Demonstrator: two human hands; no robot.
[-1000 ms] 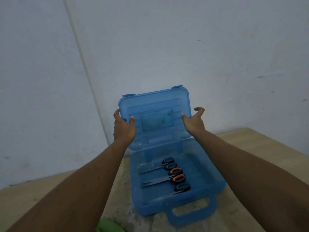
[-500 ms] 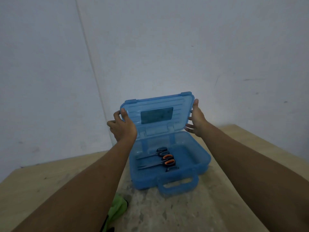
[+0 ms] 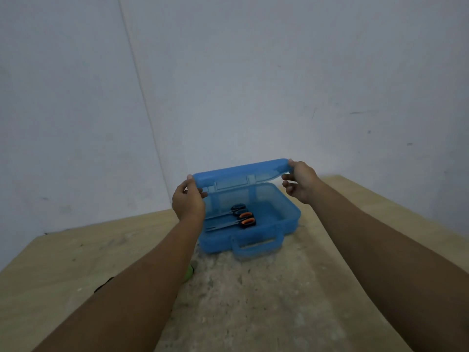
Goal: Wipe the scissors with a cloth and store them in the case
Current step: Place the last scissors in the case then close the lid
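Observation:
A translucent blue plastic case (image 3: 286, 219) with a front handle sits on the wooden table. Its hinged lid (image 3: 238, 174) is tilted well forward over the tray, about half way down. My left hand (image 3: 188, 200) grips the lid's left corner. My right hand (image 3: 300, 181) holds the lid's right corner with thumb on top and fingers curled beneath. Inside the tray lie scissors with black and orange handles (image 3: 242, 218), blades pointing left. A bit of green cloth (image 3: 188, 273) peeks out beside my left forearm.
The wooden table (image 3: 253, 301) has a worn, pale patch in the middle. Grey walls meet in a corner behind the case. The table's left edge and right edge are both in view.
The lid has swung from nearly upright down toward the tray, with both hands following it. The view has pulled back, so the case appears farther away.

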